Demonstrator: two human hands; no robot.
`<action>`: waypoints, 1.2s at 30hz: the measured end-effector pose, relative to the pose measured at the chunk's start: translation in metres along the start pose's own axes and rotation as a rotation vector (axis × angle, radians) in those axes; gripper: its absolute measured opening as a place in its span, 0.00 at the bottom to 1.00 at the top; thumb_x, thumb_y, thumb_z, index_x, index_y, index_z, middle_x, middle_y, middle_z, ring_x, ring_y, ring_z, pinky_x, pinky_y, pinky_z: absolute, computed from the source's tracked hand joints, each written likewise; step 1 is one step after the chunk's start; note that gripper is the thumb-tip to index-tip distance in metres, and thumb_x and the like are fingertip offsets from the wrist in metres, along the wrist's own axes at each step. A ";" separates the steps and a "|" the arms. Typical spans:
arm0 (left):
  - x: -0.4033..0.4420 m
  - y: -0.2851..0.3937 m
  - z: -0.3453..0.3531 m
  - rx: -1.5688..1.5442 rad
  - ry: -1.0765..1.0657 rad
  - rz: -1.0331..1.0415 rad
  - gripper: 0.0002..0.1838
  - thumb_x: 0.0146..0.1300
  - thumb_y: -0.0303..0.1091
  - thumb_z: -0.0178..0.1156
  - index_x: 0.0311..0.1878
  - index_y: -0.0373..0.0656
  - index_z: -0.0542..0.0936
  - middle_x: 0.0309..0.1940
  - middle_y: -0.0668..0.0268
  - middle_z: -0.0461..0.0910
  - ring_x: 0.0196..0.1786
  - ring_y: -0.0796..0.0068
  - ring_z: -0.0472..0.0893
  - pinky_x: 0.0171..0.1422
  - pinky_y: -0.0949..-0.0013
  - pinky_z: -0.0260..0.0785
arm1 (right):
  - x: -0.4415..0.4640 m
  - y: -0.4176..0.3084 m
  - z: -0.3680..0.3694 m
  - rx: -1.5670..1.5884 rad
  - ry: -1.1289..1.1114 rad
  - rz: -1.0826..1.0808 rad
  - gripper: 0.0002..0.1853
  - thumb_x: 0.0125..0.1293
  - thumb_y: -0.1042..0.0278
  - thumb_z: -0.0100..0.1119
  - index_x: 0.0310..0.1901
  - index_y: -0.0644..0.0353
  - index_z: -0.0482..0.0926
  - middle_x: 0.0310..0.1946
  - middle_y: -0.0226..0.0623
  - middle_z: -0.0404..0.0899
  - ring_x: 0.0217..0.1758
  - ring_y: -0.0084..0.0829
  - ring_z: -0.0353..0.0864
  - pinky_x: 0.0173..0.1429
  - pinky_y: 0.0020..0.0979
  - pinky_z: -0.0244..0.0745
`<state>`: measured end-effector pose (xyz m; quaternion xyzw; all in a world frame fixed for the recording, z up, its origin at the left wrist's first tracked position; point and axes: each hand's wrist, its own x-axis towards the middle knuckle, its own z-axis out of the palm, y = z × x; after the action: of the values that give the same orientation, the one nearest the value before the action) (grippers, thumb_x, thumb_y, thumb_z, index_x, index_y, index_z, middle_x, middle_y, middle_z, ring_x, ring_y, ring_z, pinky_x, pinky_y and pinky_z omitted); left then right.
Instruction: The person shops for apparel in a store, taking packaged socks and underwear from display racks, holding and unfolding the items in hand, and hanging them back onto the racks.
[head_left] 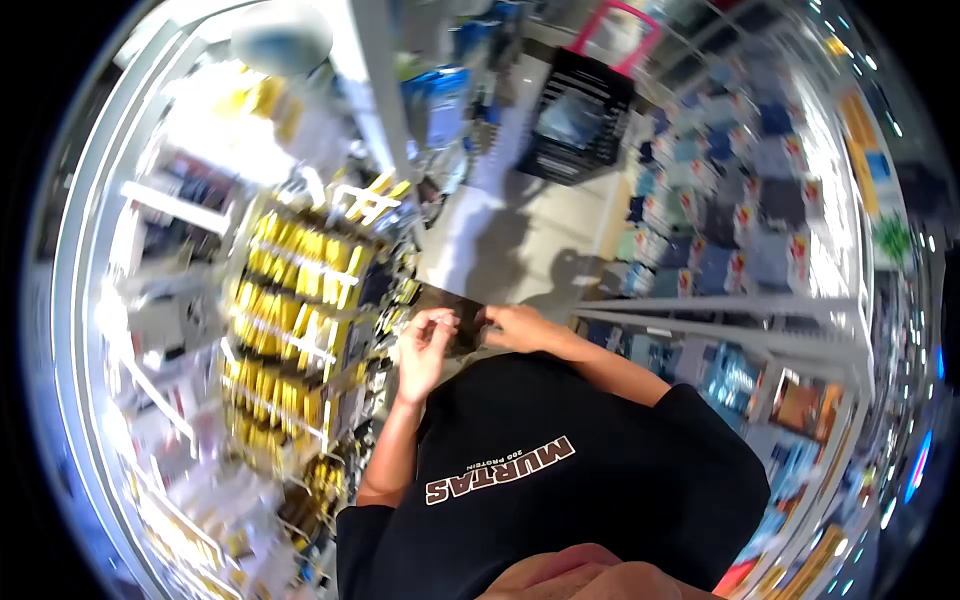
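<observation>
My left hand (425,352) is raised in front of my chest with its fingers curled in toward the thumb. Whatever it may hold is too small to make out. My right hand (518,328) is just across from it, fingers bent and pointing at the left hand; its fingertips are in shadow, so their contents are hidden. A dark brown surface (462,305) shows between and beyond the two hands, and I cannot tell what it is or whether either hand touches it. The hands are apart from each other.
Racks of yellow-carded packets (290,335) hang close on the left. Folded or packed goods with red tags (735,210) line the shelf on the right. A black basket (580,115) with a pink handle (650,40) stands on the pale floor (510,235) of the aisle ahead.
</observation>
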<state>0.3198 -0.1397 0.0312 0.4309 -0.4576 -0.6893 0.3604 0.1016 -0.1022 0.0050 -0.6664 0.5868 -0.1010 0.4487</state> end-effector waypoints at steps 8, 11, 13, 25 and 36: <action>0.028 -0.008 0.035 0.052 -0.222 -0.064 0.11 0.70 0.33 0.60 0.47 0.35 0.80 0.38 0.62 0.84 0.36 0.79 0.81 0.46 0.74 0.75 | -0.032 0.008 0.009 0.106 0.115 0.044 0.24 0.59 0.57 0.63 0.53 0.64 0.75 0.45 0.50 0.81 0.50 0.52 0.80 0.54 0.46 0.74; 0.033 -0.015 0.045 0.061 -0.305 -0.094 0.11 0.70 0.33 0.59 0.48 0.35 0.80 0.38 0.62 0.84 0.38 0.78 0.81 0.47 0.74 0.74 | -0.031 0.002 -0.013 0.130 0.179 0.118 0.21 0.60 0.59 0.61 0.52 0.62 0.76 0.46 0.50 0.81 0.51 0.52 0.79 0.54 0.47 0.74; 0.037 -0.013 0.054 0.104 -0.321 -0.132 0.11 0.70 0.33 0.59 0.48 0.35 0.80 0.39 0.62 0.84 0.38 0.78 0.80 0.47 0.74 0.73 | -0.028 0.013 -0.019 0.156 0.235 0.102 0.21 0.60 0.59 0.60 0.52 0.61 0.76 0.47 0.50 0.81 0.52 0.51 0.80 0.55 0.46 0.74; 0.108 0.003 0.149 0.209 -0.209 -0.142 0.11 0.70 0.34 0.59 0.47 0.34 0.79 0.38 0.64 0.84 0.38 0.80 0.80 0.46 0.75 0.72 | -0.020 0.105 -0.115 0.127 0.245 -0.009 0.24 0.61 0.61 0.63 0.56 0.64 0.75 0.46 0.51 0.81 0.50 0.51 0.81 0.54 0.43 0.75; 0.190 -0.001 0.334 0.366 -0.655 -0.136 0.10 0.70 0.31 0.58 0.47 0.32 0.79 0.39 0.61 0.83 0.42 0.76 0.82 0.49 0.72 0.75 | -0.124 0.219 -0.256 0.593 1.148 0.229 0.13 0.66 0.66 0.62 0.47 0.64 0.81 0.35 0.37 0.83 0.37 0.22 0.80 0.45 0.27 0.77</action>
<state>-0.0588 -0.2021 0.0499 0.2745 -0.6342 -0.7198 0.0657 -0.2556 -0.0970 0.0442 -0.2880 0.7477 -0.5495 0.2367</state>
